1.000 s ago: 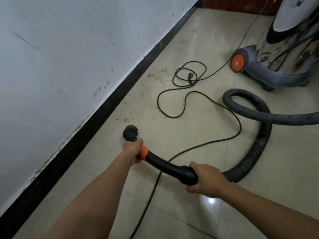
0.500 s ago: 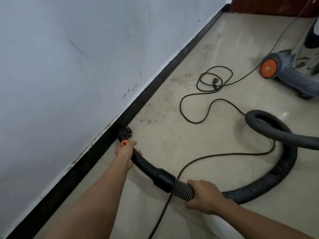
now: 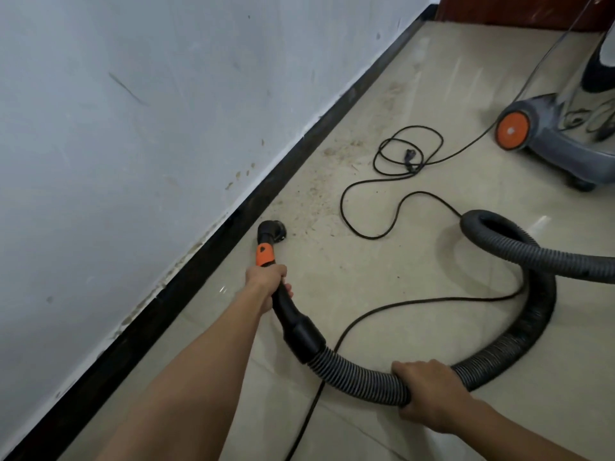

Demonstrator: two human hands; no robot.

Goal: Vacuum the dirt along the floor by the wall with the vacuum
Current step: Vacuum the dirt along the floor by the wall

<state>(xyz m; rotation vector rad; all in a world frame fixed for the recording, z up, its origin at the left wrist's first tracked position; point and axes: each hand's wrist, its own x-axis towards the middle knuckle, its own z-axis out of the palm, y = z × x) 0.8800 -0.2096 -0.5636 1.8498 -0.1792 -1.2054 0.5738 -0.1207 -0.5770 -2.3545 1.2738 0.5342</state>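
The step in hand is the pass along the wall [image 3: 133, 128]. Our left hand [image 3: 266, 281] is wrapped round the black handle [image 3: 286, 307] just behind its orange collar [image 3: 264, 254]. Our right hand [image 3: 429, 394] is curled round the ribbed hose [image 3: 359, 374] further back, carrying its slack.

The nozzle [image 3: 271, 229] sits just ahead of the left hand, low over the floor [image 3: 382, 277] and near the dark skirting [image 3: 299, 154]. We cannot tell whether it touches the tile. The dirt [image 3: 319, 201] — a brown scatter of crumbs and dust — begins right in front of the nozzle and runs on along the skirting, well beyond the left hand. We judge this stretch barely begun.

The next move calls for pushing the nozzle forward through that strip, close to the skirting, while the right hand feeds hose. The loose black cord [image 3: 342, 207] lies ahead of the right hand, beside the dirt — we should steer clear of it. The vacuum [image 3: 559, 141] stands far ahead of the right hand.
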